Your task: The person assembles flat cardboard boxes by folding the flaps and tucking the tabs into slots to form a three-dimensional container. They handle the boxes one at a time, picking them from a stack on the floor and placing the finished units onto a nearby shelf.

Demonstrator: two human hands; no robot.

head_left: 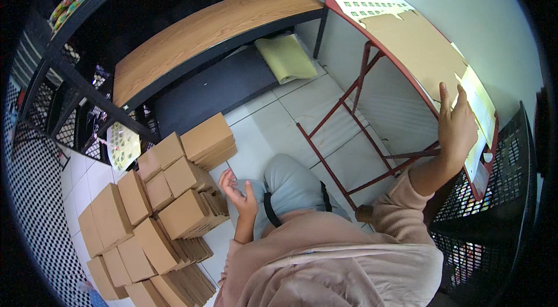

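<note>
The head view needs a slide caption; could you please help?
Right hand at a red-edged table bearing flat brown cardboard; open left hand near brown cardboard stacks.

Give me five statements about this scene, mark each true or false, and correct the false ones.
1. The right hand is nearer than the left hand to the red-framed table. True.
2. The left hand holds a carton. False: it is empty.
3. Brown cardboard stacks stand on the tiled floor. True.
4. The wood-topped bench is right of the red-framed table in the picture. False: the wood-topped bench is left of it.
5. A brown cardboard sheet lies on the red-framed table. True.
</note>
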